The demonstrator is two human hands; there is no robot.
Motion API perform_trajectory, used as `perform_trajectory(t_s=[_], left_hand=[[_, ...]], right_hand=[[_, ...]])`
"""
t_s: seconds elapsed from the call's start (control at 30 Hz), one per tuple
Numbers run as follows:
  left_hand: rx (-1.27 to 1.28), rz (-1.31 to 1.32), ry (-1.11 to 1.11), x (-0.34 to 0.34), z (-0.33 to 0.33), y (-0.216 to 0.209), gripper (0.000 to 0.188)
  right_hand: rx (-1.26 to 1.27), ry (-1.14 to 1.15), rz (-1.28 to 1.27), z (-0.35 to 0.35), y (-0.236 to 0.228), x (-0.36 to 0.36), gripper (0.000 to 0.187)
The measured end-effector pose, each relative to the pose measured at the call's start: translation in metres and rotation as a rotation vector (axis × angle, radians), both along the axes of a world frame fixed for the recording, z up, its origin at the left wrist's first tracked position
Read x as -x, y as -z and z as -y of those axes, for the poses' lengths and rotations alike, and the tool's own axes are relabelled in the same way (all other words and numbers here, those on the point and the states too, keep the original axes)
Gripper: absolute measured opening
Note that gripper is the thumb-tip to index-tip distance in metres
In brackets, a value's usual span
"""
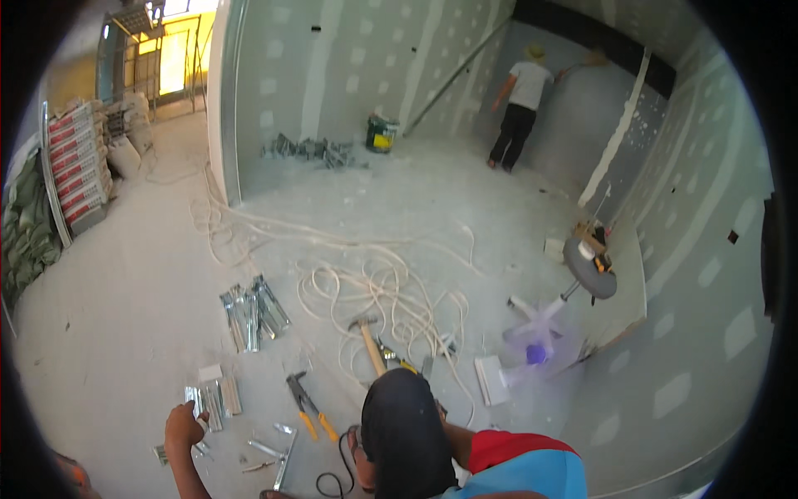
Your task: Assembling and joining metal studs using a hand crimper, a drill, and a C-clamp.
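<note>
My left hand reaches down over a small pile of shiny metal strips on the floor. Its thumb and fingers are closed around the end of a metal strip on the near left side of the pile. A bent knee in dark cloth hides my right hand; only the forearm under a red and blue sleeve shows. Between the knee and the pile lie pliers-like cutters with orange grips. Loose metal pieces lie nearer to me.
A hammer lies beyond the knee, beside tangled pale cable. Another metal strip bundle is ahead. A stool and a purple-lit fan-like blur stand right. A person works at the far wall, near a bucket.
</note>
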State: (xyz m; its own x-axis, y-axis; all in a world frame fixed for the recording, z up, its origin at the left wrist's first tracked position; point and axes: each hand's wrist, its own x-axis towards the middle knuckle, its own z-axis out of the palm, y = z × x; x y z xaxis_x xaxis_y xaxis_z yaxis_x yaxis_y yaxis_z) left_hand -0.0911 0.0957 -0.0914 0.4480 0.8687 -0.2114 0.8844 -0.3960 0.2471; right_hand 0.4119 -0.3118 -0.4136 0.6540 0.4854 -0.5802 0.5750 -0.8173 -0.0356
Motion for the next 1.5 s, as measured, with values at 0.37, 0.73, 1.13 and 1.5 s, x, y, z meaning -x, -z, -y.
perform_trajectory(t_s=[0.37,0.73,1.13,1.5], left_hand=[[0.004,0.018,0.054,0.007,0.001,0.0,0.049],[0.0,0.1,0.043,0.025,0.0,0.02,0.049],[0.173,-0.124,-0.022,0.027,-0.028,0.086,0.026],[0.531,-0.265,-0.431,-0.004,0.143,0.202,0.038]], right_hand=[[-0.265,0.316,-0.285,0.016,-0.033,0.037,0.032],[-0.919,0.733,-0.741,0.04,-0.082,0.086,0.037],[-1.064,0.387,-0.344,0.021,-0.269,0.045,0.027],[-1.241,-0.314,-0.857,-0.169,-0.45,0.009,0.066]])
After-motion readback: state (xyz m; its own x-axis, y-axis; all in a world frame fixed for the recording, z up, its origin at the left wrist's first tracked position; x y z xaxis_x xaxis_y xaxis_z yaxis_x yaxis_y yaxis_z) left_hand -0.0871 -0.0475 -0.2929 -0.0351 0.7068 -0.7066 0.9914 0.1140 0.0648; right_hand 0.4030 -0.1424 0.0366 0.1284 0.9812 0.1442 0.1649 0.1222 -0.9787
